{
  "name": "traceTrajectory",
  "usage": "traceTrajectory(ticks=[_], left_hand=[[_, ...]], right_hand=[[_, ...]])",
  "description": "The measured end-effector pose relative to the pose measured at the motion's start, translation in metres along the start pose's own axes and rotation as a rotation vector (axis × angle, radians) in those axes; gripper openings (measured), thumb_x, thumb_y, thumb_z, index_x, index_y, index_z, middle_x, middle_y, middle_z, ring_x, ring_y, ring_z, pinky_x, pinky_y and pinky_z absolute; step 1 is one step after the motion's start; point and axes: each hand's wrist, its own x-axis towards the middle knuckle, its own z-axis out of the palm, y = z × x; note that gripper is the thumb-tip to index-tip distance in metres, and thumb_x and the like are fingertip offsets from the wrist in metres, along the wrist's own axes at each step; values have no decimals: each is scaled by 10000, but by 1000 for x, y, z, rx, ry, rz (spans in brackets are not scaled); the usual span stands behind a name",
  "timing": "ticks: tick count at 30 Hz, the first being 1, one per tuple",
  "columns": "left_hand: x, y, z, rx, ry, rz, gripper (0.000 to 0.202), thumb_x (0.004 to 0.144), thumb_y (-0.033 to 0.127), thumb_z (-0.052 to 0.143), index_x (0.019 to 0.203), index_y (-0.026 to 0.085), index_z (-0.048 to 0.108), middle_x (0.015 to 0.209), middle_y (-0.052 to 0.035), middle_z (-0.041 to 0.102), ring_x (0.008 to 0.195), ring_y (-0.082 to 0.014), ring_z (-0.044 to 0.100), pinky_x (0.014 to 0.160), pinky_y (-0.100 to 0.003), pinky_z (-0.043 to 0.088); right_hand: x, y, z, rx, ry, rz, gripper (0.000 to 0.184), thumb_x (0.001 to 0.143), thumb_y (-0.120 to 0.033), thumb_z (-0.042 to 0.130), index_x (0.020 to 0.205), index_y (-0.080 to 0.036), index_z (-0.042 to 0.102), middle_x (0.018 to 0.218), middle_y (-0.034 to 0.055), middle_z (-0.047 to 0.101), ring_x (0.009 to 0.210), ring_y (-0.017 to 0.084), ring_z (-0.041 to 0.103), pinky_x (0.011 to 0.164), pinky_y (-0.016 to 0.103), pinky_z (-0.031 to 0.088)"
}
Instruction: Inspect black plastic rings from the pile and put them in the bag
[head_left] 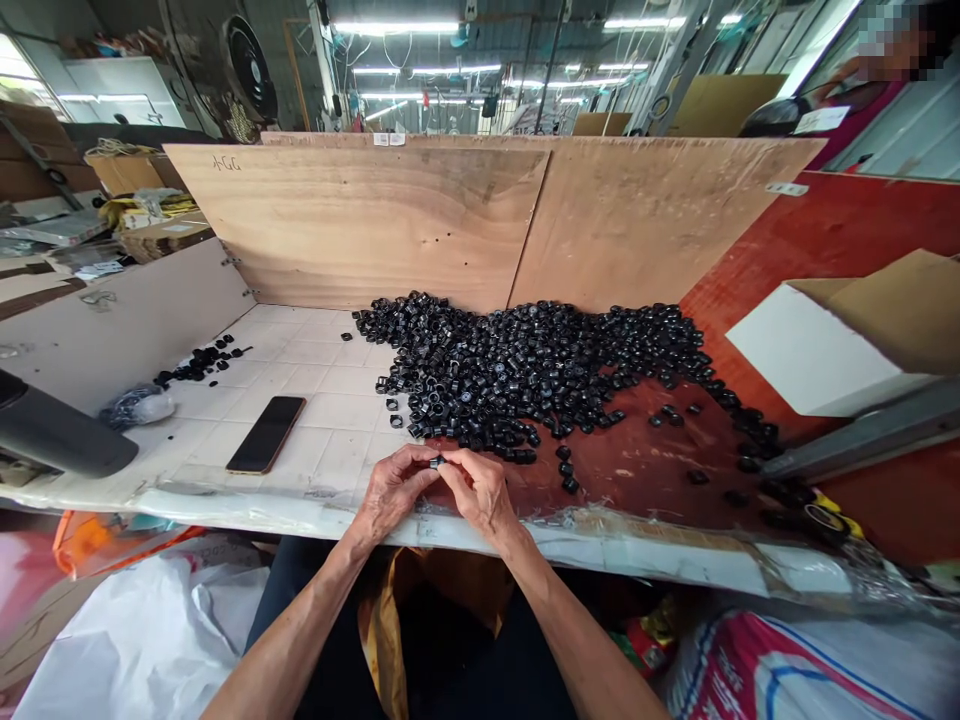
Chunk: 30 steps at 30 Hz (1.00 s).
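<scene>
Smartphone near heaped black plastic rings

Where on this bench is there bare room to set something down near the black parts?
Bare white tile lies between the phone and the heap of black plastic parts. Reddish board shows right of the right hand, past a few stray pieces. The heap, along the plywood board, is crowded.
</scene>
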Motion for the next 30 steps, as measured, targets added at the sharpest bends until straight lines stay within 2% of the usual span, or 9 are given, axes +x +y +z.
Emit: traceTrajectory(ticks=[2,6,9,12,17,20,24,28,30], left_hand=[[0,1,0,-14,-2,-4,239,865,366,763,1032,195,753,1072,-74,765,1013,-234,707,970,-371,550],[0,2,1,-72,14,-41,243,863,372,772,1024,191,743,1072,-72,761,1005,-229,706,958,-361,557],[0,0,1,-84,14,-68,263,853,386,784,1022,187,747,1057,-70,764,974,-226,712,931,-358,567],[0,-2,0,-117,15,-59,284,844,399,792,1032,192,746,1064,-68,767,976,-225,717,933,-359,570],[0,0,-1,-90,-3,-58,320,838,447,789,1019,188,744,1042,-74,776,954,-232,725,905,-371,586],[-7,3,-2,-119,-40,-107,332,843,446,786,1040,182,742,1033,-78,787,939,-237,736,900,-387,593],[-26,9,0,-186,-66,-163,325,828,418,811,1036,177,744,1028,-80,797,948,-244,745,906,-385,589],[-41,16,3,-207,-105,-180,267,853,389,794,1022,189,743,1028,-70,794,943,-229,738,899,-359,585],[-46,16,4,-161,-112,-159,254,864,386,781,1023,192,741,1005,-67,787,916,-229,738,864,-354,600]], right_hand=[[1,-1,0,-25,41,34,339,1010,-361,523,740,-217,668,632,5,610,576,158,539,631,280,447],[0,-2,-1,-2,3,26,201,968,-367,602,897,-215,711,705,4,641,615,162,561,614,269,436],[-1,-2,-1,-19,-21,8,239,977,-343,588,795,-219,683,669,-2,609,596,158,533,607,274,420],[-1,-1,-1,11,-12,-7,161,970,-329,591,910,-215,688,788,21,659,679,173,585,655,278,448],[0,-3,-1,-16,-6,11,232,991,-338,561,812,-224,657,688,1,606,630,169,562,652,285,454],[-4,-8,-1,49,-40,-49,144,974,-311,572,988,-225,686,873,45,693,778,200,645,735,302,501],[-21,-16,-2,58,-26,68,146,961,-318,596,875,-230,675,748,18,662,638,176,609,611,276,471],[-40,-29,-6,113,-36,54,151,957,-288,579,1043,-235,692,906,52,702,786,199,664,681,280,518],[-46,-36,-5,133,-12,91,130,942,-281,575,960,-230,694,890,55,710,778,200,670,647,272,510]])
